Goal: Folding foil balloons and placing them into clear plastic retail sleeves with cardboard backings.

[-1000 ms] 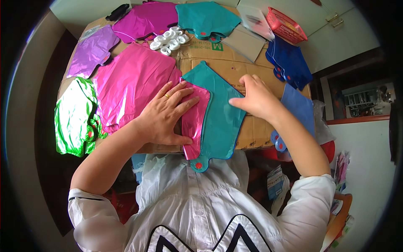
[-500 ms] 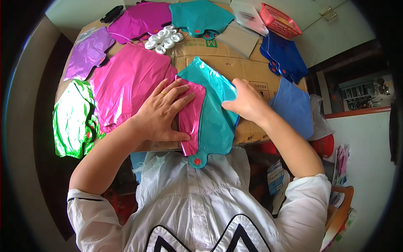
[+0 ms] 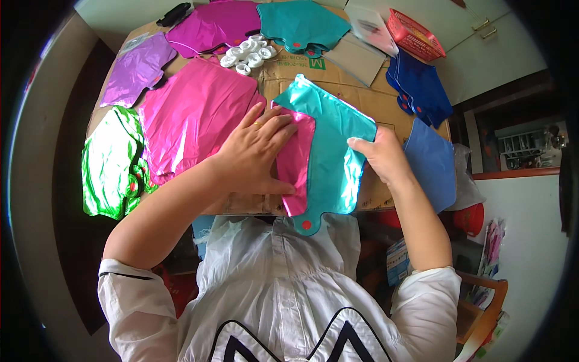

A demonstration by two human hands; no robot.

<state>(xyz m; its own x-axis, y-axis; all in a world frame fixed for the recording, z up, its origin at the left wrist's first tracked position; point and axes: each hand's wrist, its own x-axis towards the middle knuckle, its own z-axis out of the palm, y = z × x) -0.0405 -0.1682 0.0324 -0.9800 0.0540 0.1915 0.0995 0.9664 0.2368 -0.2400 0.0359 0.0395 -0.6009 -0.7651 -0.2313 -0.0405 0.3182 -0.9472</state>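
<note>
the teal balloon (image 3: 330,154) at the centre of the frame is thin foil, glossy and mirror-like, with soft creases. the pink balloon (image 3: 196,117) left of it and the green one (image 3: 108,163) at the left edge have the same shiny, crinkled foil look. under them lies matt brown cardboard (image 3: 362,102), dull and slightly rough. the red basket (image 3: 415,35) at upper right looks like hard plastic mesh. the white rings (image 3: 247,53) near the top seem smooth plastic.

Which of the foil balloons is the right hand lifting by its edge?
The teal balloon at the near edge, gripped by the right hand and overlapping a pink one under the left hand. The other teal balloon lies untouched at the far side.
</note>
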